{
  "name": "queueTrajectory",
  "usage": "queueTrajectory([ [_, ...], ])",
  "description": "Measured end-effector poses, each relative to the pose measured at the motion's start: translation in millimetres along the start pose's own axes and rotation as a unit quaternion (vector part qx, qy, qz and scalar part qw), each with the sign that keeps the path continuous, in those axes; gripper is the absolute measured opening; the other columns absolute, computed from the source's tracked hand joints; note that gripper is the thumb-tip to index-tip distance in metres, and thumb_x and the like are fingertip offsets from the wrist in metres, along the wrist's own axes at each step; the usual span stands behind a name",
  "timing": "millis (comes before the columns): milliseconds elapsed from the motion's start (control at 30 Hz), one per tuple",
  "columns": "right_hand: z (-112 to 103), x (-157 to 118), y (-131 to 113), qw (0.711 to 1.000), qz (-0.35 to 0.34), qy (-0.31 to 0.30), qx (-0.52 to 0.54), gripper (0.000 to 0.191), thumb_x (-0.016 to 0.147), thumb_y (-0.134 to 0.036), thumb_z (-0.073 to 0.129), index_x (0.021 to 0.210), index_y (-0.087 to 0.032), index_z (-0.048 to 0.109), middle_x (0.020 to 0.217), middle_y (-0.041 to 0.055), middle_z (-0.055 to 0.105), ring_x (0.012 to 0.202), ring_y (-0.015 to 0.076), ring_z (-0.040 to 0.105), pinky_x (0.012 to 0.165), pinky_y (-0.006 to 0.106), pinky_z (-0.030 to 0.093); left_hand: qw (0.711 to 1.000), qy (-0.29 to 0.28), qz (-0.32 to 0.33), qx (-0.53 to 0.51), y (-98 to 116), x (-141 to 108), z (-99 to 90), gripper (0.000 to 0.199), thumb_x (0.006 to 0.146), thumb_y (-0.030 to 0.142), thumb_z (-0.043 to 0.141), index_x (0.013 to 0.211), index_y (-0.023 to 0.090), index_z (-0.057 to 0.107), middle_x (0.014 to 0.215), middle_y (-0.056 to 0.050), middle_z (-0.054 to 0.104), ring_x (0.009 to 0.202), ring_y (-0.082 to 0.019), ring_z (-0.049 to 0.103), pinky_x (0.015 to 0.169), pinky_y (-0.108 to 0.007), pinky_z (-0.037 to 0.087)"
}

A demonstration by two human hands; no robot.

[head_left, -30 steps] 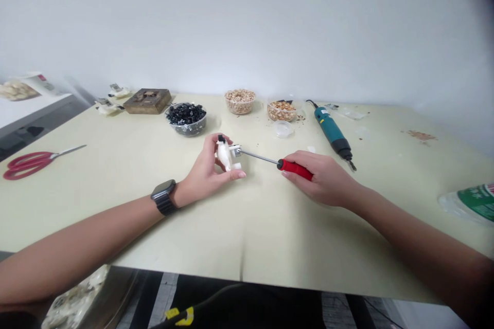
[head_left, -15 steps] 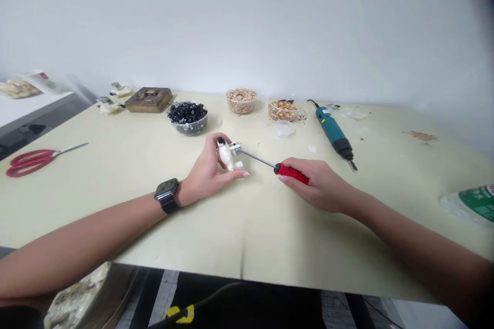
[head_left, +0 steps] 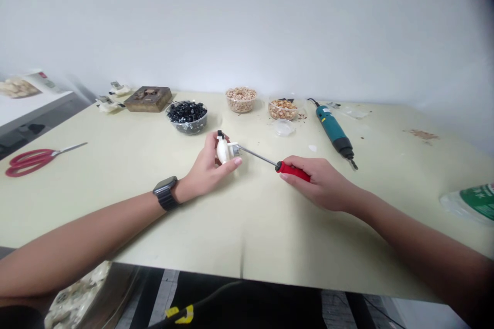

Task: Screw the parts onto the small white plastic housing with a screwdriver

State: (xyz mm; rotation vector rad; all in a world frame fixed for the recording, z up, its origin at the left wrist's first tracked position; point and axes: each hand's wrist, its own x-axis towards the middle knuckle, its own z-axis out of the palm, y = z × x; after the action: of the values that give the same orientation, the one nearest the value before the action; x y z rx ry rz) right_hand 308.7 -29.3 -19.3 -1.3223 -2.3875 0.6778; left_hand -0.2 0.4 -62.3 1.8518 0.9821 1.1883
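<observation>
A small white plastic part [head_left: 223, 149] with a black tip and a grey metal piece sits in my left hand [head_left: 206, 168], fingers behind it and thumb in front. My right hand [head_left: 322, 182] is wrapped round the red handle of a screwdriver [head_left: 294, 170]. The screwdriver's metal shaft points left, and its tip meets the grey metal piece on the white part. Both hands are above the pale table [head_left: 270, 236].
Behind my hands stand tubs of black pieces [head_left: 188, 117], beige pieces [head_left: 241, 99] and orange-brown pieces [head_left: 283, 109]. A metal block [head_left: 148, 99] is back left, red scissors [head_left: 31, 161] left, a green power tool [head_left: 334, 132] right. A green-labelled container [head_left: 473, 202] stands far right.
The white part has turned in my left hand, and my left thumb has moved up and inward against it. My right hand and the screwdriver have barely shifted.
</observation>
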Motion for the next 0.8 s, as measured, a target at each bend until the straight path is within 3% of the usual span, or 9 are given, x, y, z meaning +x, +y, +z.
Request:
queueTrajectory([
  [267, 0, 1, 2, 1.000, 0.016, -0.002, 0.004, 0.033, 0.106, -0.051, 0.053, 0.097, -0.022, 0.064, 0.085, 0.0008, 0.068, 0.074, 0.0163, 0.058, 0.068, 0.030, 0.041, 1.000, -0.012, -0.007, 0.000, 1, -1, -0.1, 0.053, 0.095, 0.058, 0.071, 0.123, 0.022, 0.045, 0.103, -0.004, 0.054, 0.081, -0.014, 0.051, 0.069, -0.028, 0.046],
  [800, 5, -2, -10, 0.999, 0.018, -0.038, 0.017, 0.034, 0.106, -0.054, 0.053, 0.099, -0.022, 0.064, 0.086, 0.0001, 0.068, 0.071, 0.0143, 0.057, 0.066, 0.029, 0.041, 0.995, -0.009, 0.048, 0.083, 3, -1, 2.3, 0.077, 0.074, 0.056, 0.093, 0.123, 0.023, 0.043, 0.108, -0.005, 0.057, 0.077, -0.011, 0.053, 0.060, -0.023, 0.047],
])
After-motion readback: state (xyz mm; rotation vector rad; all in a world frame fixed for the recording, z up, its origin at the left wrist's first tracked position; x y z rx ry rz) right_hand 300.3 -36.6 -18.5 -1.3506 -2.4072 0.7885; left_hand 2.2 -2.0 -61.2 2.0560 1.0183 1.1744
